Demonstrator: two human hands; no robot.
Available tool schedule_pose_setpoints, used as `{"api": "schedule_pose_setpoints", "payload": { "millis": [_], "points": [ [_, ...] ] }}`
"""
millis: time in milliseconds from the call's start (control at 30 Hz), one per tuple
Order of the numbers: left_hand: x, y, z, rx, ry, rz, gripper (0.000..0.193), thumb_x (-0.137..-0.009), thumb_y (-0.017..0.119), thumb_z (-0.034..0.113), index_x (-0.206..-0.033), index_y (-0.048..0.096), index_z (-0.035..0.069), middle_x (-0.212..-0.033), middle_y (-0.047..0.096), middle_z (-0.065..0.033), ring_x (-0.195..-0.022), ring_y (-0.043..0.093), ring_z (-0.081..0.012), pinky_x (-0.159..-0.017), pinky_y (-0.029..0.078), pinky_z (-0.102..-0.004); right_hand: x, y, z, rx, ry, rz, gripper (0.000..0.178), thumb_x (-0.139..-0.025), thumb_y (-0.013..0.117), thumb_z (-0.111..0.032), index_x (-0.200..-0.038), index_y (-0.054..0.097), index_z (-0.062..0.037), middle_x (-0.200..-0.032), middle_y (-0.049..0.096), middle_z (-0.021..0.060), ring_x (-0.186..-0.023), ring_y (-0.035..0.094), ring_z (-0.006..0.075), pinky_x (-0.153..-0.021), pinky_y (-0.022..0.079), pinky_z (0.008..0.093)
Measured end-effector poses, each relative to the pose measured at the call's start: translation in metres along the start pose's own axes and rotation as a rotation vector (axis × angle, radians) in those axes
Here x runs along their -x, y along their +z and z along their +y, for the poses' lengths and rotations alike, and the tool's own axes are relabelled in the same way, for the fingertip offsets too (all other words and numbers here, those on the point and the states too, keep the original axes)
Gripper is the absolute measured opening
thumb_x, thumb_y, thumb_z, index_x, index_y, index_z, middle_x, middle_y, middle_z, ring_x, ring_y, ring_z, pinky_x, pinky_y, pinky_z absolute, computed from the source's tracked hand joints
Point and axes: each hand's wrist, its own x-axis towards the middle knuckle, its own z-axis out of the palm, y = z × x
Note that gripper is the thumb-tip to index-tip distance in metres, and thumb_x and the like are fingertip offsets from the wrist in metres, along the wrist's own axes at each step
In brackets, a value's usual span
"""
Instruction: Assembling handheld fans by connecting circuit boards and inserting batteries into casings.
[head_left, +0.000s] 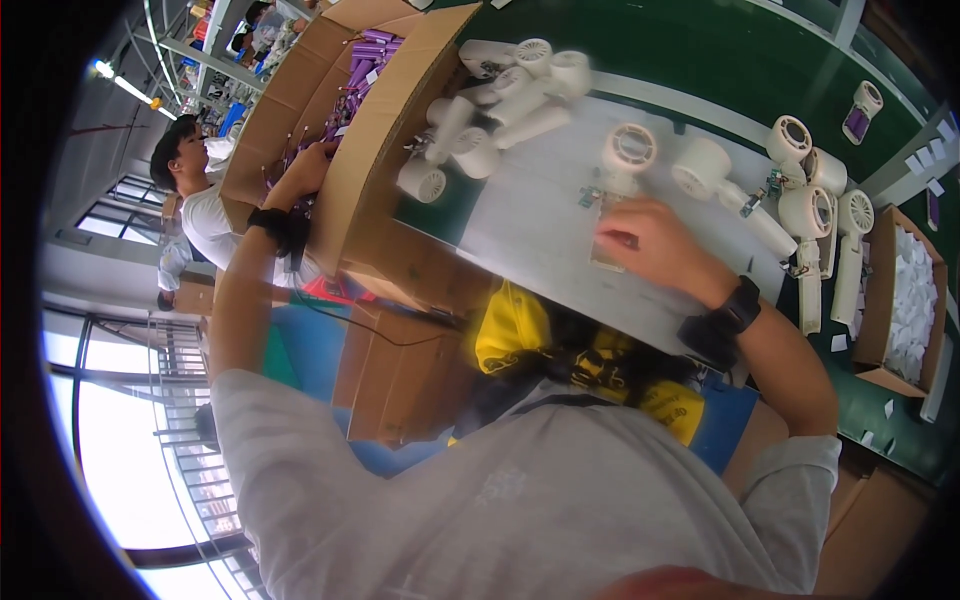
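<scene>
My left hand [312, 160] reaches into a big open cardboard box [375, 130] and lies among purple cylinders [365, 60] with thin wires. Its fingers are hidden among them, so a grip cannot be made out. My right hand [650, 245] rests on a pale mat [540, 210] on the green table. Its fingers are bent over a small flat tan piece [603, 262]. Just beyond it lies a white round fan housing [628, 150] with a small metal part beside it. Both wrists wear black bands.
A heap of white hand-fan shells [500, 95] lies at the mat's far end, with more shells [815, 215] on the right. A carton of white parts [905, 295] stands at the right edge. Brown cartons [400, 380] sit below the table. Another person [195, 190] is beyond the big box.
</scene>
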Motion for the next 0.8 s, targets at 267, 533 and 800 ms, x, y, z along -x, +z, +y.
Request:
{"api": "schedule_pose_setpoints", "payload": {
  "millis": [267, 533, 800],
  "points": [
    [0.005, -0.006, -0.006, -0.111, -0.208, 0.278, 0.051, -0.077, 0.071, 0.045, -0.117, 0.069, 0.013, -0.108, 0.067, -0.0244, -0.102, 0.065, -0.0406, -0.092, 0.049, -0.0443, -0.001, -0.001, -0.001, -0.017, -0.015, 0.007, 0.009, -0.081, 0.067, -0.008, -0.082, 0.065, 0.0006, -0.073, 0.06, 0.0118, -0.067, 0.055, 0.028, -0.064, 0.045, 0.0364],
    [0.027, -0.038, -0.035, 0.394, -0.226, 0.454, 0.04, -0.081, 0.072, 0.033, -0.111, 0.07, 0.007, -0.095, 0.071, -0.0148, -0.086, 0.07, -0.0245, -0.085, 0.053, -0.0354, 0.0, -0.003, 0.0, 0.028, -0.032, 0.003, 0.009, -0.082, 0.065, -0.011, -0.08, 0.066, -0.0017, -0.073, 0.063, 0.009, -0.066, 0.06, 0.0269, -0.068, 0.048, 0.0357],
    [0.095, -0.11, 0.063, 1.229, -0.023, 0.583, 0.029, -0.086, 0.068, 0.019, -0.108, 0.068, 0.0, -0.084, 0.068, -0.0056, -0.07, 0.066, -0.0143, -0.059, 0.051, -0.0242, -0.002, 0.0, 0.002, 0.006, -0.036, 0.002, 0.008, -0.081, 0.066, -0.009, -0.081, 0.066, -0.0011, -0.073, 0.062, 0.0099, -0.066, 0.059, 0.0275, -0.066, 0.047, 0.0357]
  ]
}}
